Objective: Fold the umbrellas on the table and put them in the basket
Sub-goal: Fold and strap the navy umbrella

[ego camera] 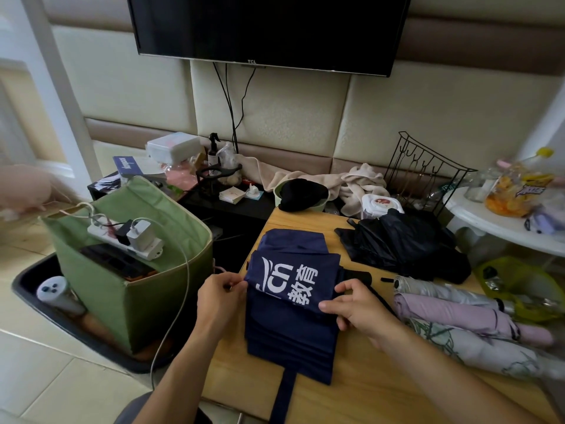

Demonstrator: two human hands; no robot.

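A navy blue umbrella (290, 325) with white printed characters lies flattened on the wooden table (367, 390), its strap hanging over the front edge. My left hand (218, 296) pinches the canopy's left edge. My right hand (356, 304) pinches the fabric fold on its right side, near the black handle. A crumpled black umbrella (403, 243) lies further back. At the right lie a silver umbrella (443, 290), a pink umbrella (458, 316) and a floral umbrella (477, 350), all rolled up. The green fabric basket (146, 289) stands on the floor to the left.
A white power strip (125, 238) with chargers and a cable sits in the basket, which stands in a black tray (39, 304). Towels, a black cap, a wire rack (425, 169) and clutter crowd the back. A white side table (489, 221) with snacks stands right.
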